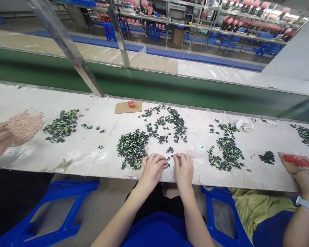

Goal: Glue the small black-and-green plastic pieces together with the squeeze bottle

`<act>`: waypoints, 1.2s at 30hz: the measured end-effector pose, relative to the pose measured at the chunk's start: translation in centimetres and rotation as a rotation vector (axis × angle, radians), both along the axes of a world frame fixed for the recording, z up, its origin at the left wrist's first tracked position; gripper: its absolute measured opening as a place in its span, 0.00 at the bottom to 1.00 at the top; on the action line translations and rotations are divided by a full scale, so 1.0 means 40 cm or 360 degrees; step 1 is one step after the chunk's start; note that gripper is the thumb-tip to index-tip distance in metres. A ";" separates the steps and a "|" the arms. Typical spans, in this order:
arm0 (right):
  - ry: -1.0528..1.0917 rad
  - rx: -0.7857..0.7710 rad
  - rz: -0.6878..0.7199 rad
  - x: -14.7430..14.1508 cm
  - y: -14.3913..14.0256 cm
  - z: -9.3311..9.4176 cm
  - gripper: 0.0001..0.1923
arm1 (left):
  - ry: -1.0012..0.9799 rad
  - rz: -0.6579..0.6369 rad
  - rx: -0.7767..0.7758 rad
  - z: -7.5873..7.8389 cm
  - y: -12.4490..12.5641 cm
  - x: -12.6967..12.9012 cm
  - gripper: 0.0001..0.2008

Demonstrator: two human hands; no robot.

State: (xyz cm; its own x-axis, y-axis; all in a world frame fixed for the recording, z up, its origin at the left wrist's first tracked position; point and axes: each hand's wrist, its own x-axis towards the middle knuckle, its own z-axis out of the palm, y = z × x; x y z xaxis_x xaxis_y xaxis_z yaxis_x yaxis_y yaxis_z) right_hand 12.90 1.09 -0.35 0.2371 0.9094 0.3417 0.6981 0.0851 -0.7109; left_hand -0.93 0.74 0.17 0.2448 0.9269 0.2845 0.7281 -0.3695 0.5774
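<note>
Hands met at the near edge of the surface (92, 161): left hand (153, 168) and right hand (184, 168), fingers curled shut on small green-black pieces (168, 161) between them, beside the dense pile (132, 147). Judging by this, sorting was under way; the next move called for a fine pinch.

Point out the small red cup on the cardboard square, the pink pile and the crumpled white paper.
small red cup (131, 103), head view, its rim.
pink pile (24, 126), head view, its middle.
crumpled white paper (244, 125), head view, its centre.
</note>
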 end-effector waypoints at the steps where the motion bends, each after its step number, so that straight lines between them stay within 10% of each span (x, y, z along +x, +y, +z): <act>1: 0.0062 -0.0006 0.0026 0.002 -0.005 0.004 0.16 | -0.0032 0.0003 -0.0005 0.002 0.001 0.001 0.08; 8: 0.0574 -0.0208 0.0317 0.014 -0.052 0.057 0.11 | -0.0192 0.0093 -0.0067 0.023 -0.006 0.002 0.10; 25: 0.1246 -0.0473 0.0236 0.003 -0.056 0.085 0.09 | -0.0274 0.0082 -0.0069 0.068 -0.020 0.001 0.11; 36: 0.1395 -0.0254 0.0214 -0.002 -0.062 0.077 0.08 | -0.0309 -0.0085 0.0193 0.095 -0.041 0.002 0.10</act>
State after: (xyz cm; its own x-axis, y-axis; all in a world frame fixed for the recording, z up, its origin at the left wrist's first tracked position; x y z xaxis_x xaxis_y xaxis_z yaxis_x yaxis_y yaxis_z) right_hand 12.83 -1.39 2.73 0.2416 0.9694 -0.0443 -0.1086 -0.0184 -0.9939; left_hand -0.84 -0.88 3.96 0.2224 0.8702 0.4397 0.5854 -0.4798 0.6536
